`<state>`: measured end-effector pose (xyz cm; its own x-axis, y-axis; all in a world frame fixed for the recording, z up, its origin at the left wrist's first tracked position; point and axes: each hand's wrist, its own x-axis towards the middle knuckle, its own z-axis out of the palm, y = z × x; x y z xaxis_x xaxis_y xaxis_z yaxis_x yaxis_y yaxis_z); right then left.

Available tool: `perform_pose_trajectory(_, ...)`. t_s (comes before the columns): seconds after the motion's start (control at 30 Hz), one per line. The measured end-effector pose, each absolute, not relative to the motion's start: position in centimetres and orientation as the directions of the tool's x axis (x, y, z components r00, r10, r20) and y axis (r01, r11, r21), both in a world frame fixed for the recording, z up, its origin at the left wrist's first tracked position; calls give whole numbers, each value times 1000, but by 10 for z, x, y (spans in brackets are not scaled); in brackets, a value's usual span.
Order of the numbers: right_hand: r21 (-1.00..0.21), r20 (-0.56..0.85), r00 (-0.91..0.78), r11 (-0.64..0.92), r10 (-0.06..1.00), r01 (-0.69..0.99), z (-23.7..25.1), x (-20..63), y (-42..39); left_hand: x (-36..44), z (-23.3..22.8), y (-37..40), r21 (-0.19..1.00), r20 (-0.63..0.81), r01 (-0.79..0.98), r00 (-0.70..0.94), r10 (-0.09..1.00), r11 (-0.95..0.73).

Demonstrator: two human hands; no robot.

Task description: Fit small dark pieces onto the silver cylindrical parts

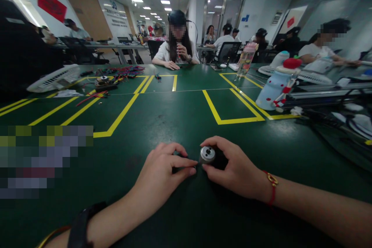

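A small silver metal cylinder (207, 154), which looks like a small motor, stands on the green table with dark holes in its top face. My right hand (229, 162) curls around it, thumb at the near side and index finger at the far side. Just left of it, my left hand (165, 168) has thumb and index finger pinched together close to the cylinder. Something tiny and dark may be between those fingertips, but I cannot make it out.
Yellow tape (241, 121) marks the green table (174, 116). Wires (124, 71) and small parts lie at far left by a white fan-like device (55, 79). A blue bottle (270, 89), a clear bottle (247, 60) and metal rails (325, 97) stand right. Across sits a person (178, 42).
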<state>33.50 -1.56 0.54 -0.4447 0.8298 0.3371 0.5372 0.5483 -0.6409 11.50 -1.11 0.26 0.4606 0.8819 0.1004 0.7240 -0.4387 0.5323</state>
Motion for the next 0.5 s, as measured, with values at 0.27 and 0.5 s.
perform_pose_trajectory(0.27, -546, 337, 60, 143, 940, 826, 26, 447, 7, 65, 24, -17, 671, -23, 717, 273, 962, -188)
perform_pose_trajectory(0.5, -282, 356, 304, -208, 884, 936, 14, 541, 12, 8, 19, -21, 696, -113, 708, -56, 992, 119)
